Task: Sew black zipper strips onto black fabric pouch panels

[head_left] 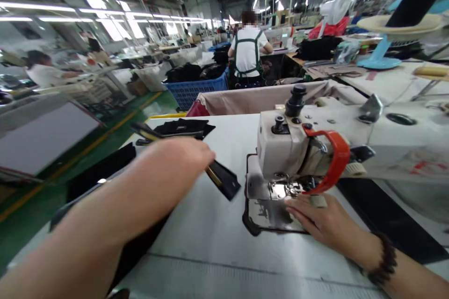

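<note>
My left hand [191, 152], blurred by motion, is closed around a black fabric strip [224, 180] with a gold-coloured line along it. One end of the strip points toward the sewing machine [280, 149]; what looks like its other end shows behind the hand. At the machine, my right hand [326, 222] lies with extended fingers on the metal needle plate [270, 212], the fingertips close to the presser foot. I see nothing held in it. An orange-red guard [336, 161] curves above those fingers. Black fabric pieces [182, 127] lie at the table's far left edge.
More black fabric [389, 217] lies beneath the machine arm on the right. A ruler scale [238, 271] runs along the table's near side. Beyond the table are a blue crate [196, 91] of dark material, a person [247, 53] with their back turned, and a white fan [338, 7].
</note>
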Tool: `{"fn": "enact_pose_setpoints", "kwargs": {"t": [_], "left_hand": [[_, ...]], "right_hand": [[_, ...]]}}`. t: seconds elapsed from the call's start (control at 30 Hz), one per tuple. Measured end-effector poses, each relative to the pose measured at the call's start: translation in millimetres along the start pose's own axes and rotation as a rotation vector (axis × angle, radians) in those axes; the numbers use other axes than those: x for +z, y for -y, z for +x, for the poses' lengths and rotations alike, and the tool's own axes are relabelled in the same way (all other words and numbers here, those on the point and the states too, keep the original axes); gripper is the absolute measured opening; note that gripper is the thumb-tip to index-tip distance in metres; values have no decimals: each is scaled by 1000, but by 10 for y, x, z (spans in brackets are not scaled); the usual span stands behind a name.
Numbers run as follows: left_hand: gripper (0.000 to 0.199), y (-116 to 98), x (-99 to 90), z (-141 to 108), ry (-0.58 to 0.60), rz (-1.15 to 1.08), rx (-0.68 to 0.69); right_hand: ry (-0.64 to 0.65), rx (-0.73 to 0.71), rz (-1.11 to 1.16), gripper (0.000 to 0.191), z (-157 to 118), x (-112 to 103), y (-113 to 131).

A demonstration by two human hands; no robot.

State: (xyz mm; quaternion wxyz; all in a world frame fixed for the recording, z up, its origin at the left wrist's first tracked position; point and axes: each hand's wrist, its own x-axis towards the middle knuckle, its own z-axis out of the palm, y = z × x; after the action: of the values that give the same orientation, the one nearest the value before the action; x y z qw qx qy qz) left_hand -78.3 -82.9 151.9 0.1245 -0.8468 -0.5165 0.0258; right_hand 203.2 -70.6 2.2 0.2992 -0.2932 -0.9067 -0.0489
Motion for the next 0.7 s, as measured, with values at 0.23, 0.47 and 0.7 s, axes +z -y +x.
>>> {"fn": "enact_pose_setpoints", "kwargs": {"t": [0.23, 0.47, 0.7], "left_hand": [[44, 1231, 474, 270, -175, 55, -518], [47, 1652, 969, -259, 11, -86, -645], [28, 1625, 916, -1524, 239, -221, -895]], "right_hand": [[-4, -53, -59, 35, -26, 59, -52], [40, -107, -67, 34, -93, 93, -121], [18, -246, -162, 38, -173, 148, -212]]}}
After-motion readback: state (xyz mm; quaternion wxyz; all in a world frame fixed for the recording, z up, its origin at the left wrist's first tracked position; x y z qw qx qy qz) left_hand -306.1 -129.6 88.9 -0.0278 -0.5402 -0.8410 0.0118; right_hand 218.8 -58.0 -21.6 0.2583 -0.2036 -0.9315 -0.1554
